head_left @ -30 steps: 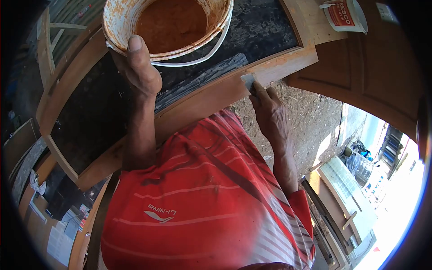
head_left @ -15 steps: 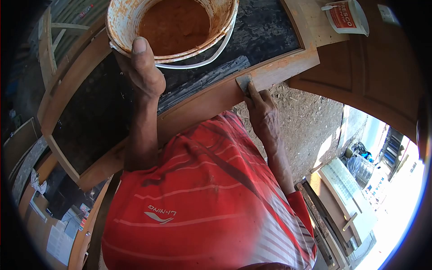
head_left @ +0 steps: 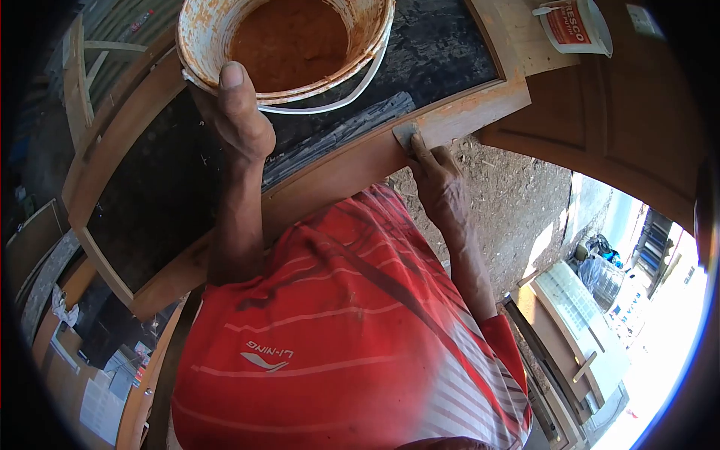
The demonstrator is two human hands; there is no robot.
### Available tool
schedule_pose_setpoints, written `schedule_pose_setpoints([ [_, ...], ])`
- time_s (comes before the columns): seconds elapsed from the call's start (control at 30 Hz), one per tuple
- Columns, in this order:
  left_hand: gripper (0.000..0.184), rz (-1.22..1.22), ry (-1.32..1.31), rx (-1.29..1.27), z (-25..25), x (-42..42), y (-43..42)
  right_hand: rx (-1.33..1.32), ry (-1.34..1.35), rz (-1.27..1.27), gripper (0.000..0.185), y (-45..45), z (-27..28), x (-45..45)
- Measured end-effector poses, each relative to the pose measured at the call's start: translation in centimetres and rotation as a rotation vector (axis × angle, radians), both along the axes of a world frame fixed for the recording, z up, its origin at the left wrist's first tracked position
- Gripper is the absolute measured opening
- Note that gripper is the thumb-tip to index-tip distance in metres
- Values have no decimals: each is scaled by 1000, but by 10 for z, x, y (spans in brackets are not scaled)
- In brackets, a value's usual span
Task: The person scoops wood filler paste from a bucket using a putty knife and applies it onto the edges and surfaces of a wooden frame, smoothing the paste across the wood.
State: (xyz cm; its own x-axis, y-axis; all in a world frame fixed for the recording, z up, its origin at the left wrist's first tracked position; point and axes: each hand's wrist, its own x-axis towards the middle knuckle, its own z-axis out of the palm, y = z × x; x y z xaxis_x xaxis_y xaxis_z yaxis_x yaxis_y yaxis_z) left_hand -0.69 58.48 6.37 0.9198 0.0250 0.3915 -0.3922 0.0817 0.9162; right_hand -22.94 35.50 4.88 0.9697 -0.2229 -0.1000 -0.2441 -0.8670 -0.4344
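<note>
Hands: two, both occupied. Buckets: two, one held, one standing apart. Scraper: one. Wooden frame: one, set around a dark panel.

Left hand (head_left: 244, 124), upper left of centre: gripping the white bucket (head_left: 204, 41) at top centre. Thumb pressed up against the near side, tip at the rim; the other fingers are behind and under the bucket, so their spread cannot be told. Bucket tipped toward the viewer, inner wall streaked orange. One pool of orange-brown paste (head_left: 289, 45) inside. One white handle (head_left: 352, 97), hanging in a curve below the rim.

Right hand (head_left: 441, 178), right of centre: fingers closed around the scraper (head_left: 406, 135), index finger stretched along toward the blade, the rest curled in. Blade lies against the near rail of the wooden frame (head_left: 337, 166), which runs slantwise across the middle. Orange smears on the rail just right of the blade.

Dark panel (head_left: 150, 195) within the frame, left to top centre, scuffed grey in patches. Second bucket (head_left: 592, 30), upper right, red label on its side, well apart from both hands. Brown panelled door (head_left: 607, 127) below it.
</note>
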Motion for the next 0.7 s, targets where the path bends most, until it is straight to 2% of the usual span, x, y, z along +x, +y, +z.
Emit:
schedule_pose_setpoints([
  [0.13,83,74,5,-6,4,0,-6,-38,168,-39,43,3,25,2],
  [0.27,84,22,-3,0,1,1,-4,26,22,2,44,2,11,-4],
  [0.37,83,8,-25,8,0,4,0,-39,39,29,44,-2,-1,-13],
  [0.5,82,2,-30,21,0,2,-1,33,-61,-4,45,1,-6,-3],
  [0.63,81,1,-23,17,-5,4,6,28,151,-16,43,-3,26,-13],
  [0.7,81,14,-65,31,-4,4,2,78,42,-123,42,-11,29,-16],
])
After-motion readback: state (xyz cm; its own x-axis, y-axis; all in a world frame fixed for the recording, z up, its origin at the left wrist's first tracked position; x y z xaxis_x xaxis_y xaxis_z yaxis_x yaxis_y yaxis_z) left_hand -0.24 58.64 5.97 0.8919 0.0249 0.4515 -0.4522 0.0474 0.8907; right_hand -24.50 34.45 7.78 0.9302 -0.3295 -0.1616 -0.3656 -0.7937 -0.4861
